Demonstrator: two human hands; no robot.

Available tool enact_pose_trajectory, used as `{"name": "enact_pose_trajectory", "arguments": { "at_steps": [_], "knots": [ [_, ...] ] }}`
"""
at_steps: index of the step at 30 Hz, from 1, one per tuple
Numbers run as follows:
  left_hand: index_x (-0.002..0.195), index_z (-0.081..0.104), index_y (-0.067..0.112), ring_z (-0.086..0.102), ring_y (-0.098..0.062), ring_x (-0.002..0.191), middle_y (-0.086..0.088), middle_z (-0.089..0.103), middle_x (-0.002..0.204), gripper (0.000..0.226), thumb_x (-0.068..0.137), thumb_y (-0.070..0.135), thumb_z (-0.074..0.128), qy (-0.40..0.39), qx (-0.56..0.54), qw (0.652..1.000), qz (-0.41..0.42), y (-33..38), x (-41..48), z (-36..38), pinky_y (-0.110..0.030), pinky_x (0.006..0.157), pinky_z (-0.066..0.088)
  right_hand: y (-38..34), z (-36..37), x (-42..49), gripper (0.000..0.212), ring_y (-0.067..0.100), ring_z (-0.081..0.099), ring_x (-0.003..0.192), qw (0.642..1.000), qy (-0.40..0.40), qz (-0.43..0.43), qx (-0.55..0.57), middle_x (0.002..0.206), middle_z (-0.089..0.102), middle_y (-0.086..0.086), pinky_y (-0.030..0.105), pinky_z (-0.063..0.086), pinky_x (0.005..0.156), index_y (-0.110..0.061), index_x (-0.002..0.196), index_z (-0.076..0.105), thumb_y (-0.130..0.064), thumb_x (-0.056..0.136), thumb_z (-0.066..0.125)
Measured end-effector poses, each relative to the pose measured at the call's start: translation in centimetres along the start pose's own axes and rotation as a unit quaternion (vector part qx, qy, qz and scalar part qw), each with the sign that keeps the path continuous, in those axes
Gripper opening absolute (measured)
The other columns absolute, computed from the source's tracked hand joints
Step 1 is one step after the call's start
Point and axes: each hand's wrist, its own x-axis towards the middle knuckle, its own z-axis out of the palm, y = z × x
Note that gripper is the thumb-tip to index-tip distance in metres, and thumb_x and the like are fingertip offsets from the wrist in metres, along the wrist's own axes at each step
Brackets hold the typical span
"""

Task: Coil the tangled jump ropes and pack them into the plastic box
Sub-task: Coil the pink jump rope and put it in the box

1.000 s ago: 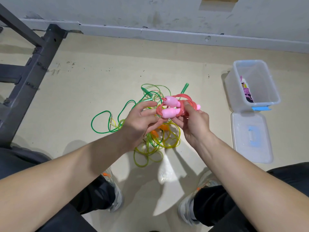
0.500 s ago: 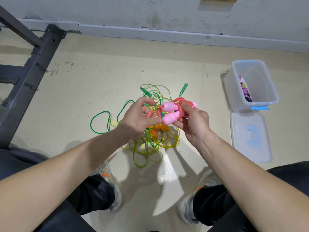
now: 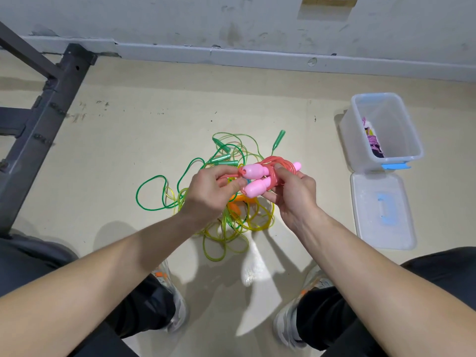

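Observation:
A coiled red jump rope with two pink handles [image 3: 253,180] is held above the floor between both hands. My right hand [image 3: 291,194] grips the coil and handles from the right, thumb over the red cord. My left hand [image 3: 211,191] pinches a strand of the red cord at the coil's left side. Below lies a tangle of green and yellow jump ropes [image 3: 221,202] with green handles and an orange one. The clear plastic box [image 3: 386,155] stands open at the right, with a purple rope inside.
The box's lid [image 3: 383,215] with a blue handle lies flat in front of the box. A dark metal frame [image 3: 43,119] stands at the left. A wall with a baseboard runs along the back. My shoes and knees are at the bottom.
My left hand has pulled back from the pink handles and now pinches a red strand at the coil's left. The handles have tilted slightly; the right hand keeps its hold.

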Motion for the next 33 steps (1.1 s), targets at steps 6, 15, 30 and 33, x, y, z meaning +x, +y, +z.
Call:
{"name": "enact_pose_trajectory", "arguments": {
  "at_steps": [6,15,30,33],
  "knots": [
    [0.097,0.075,0.021,0.061,0.004,0.066,0.019,0.069,0.069,0.015,0.094,0.035,0.069,-0.04,-0.022,0.999,-0.026,0.8,0.1,0.4,-0.012,0.057,0.043,-0.5,0.0,0.5,0.029,0.032,0.065,0.078,0.999,-0.018,0.026,0.023,0.086,0.064,0.02,0.048,0.06,0.074,0.002,0.116,0.061,-0.016,0.095,0.057],
    [0.095,0.077,0.022,0.072,-0.023,0.083,-0.002,0.077,0.086,0.013,0.087,0.032,0.074,-0.061,-0.04,0.997,-0.016,0.7,-1.3,2.5,-0.034,0.077,0.055,0.1,1.6,-0.1,0.07,0.03,0.063,0.064,0.986,0.018,0.038,0.162,0.094,0.061,0.019,0.054,0.058,0.067,-0.019,0.123,0.035,-0.01,0.076,0.085],
    [0.068,0.051,0.027,0.043,-0.021,0.069,0.003,0.042,0.061,0.034,0.102,0.028,0.046,-0.026,0.254,0.967,0.023,1.1,-4.3,4.8,-0.034,0.064,0.027,0.7,-0.3,2.4,0.068,0.03,0.057,0.045,0.991,0.126,0.01,-0.032,0.071,0.061,0.016,0.027,0.038,0.042,-0.03,0.118,0.035,-0.006,0.063,0.069],
    [0.062,0.041,0.025,0.037,-0.017,0.063,0.002,0.037,0.054,0.04,0.101,0.026,0.048,-0.039,0.246,0.968,0.017,1.2,-4.4,4.9,-0.032,0.061,0.021,0.8,-0.9,2.8,0.066,0.028,0.053,0.042,0.989,0.138,0.008,-0.055,0.059,0.062,0.01,0.023,0.034,0.038,-0.027,0.12,0.036,-0.003,0.068,0.069]
  ]
}}
